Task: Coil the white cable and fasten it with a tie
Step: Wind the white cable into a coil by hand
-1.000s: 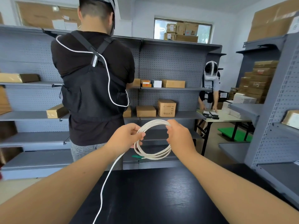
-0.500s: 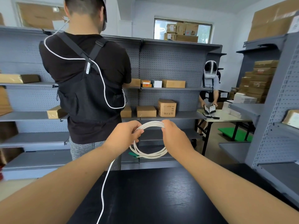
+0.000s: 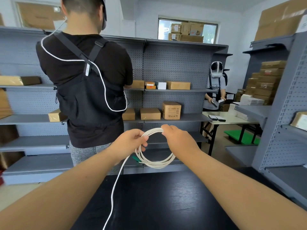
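**Q:** Why is the loose tail (image 3: 114, 188) running across the black table (image 3: 157, 205) right under you?

**Me:** That is the uncoiled part. It leaves the bottom edge of my view near 6 o'clock and climbs to my left hand (image 3: 131, 143). I judge it is left slack so that it can feed the next loop without dragging.

**Q:** And the hands themselves?

**Me:** My left hand is curled round the white cable (image 3: 156, 165) at about 10 o'clock on the coil, thumb pressed on the strands. My right hand (image 3: 179, 140) pinches the bundle at roughly 1 o'clock. Its fingertips are folded over the top, so the turns stay stacked. The coil hangs below and between both hands, in the air, clear of the table.

**Q:** Is it tied?

**Me:** Not yet, as far as I can see. A green piece (image 3: 136, 158) sits at 8 o'clock on the coil. I cannot tell whether it is the tie.

**Q:** Beyond that?

**Me:** A person in black (image 3: 89, 90) stands at 11 o'clock, back to me, facing grey shelves (image 3: 174, 117) that hold boxes.
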